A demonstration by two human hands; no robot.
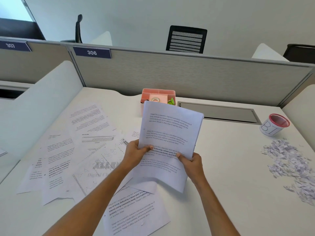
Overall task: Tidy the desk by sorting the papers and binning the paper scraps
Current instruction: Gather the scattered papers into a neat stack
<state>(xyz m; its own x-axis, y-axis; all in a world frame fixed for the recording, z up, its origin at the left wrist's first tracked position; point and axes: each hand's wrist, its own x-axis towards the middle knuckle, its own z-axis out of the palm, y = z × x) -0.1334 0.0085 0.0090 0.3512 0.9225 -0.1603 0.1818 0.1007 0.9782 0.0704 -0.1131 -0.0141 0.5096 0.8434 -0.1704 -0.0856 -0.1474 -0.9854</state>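
Note:
Both hands hold a small stack of printed sheets [168, 133] raised above the middle of the white desk [230, 167]. My left hand [136, 153] grips the stack's left edge, thumb on top. My right hand [191, 163] grips its lower right edge. Several more printed papers [73, 155] lie scattered over the desk's left half, and one sheet [136, 212] lies near the front edge under my arms. A pile of white paper scraps [291, 166] covers the desk's right side. A small red-rimmed mesh bin [274, 125] with a paper label stands behind the scraps.
A pink desk organiser [158, 96] with tape and green clips sits at the back against the grey partition [170, 74]. A grey cable tray lid [219, 112] is set into the desk beside it. White side dividers [42, 103] flank the desk.

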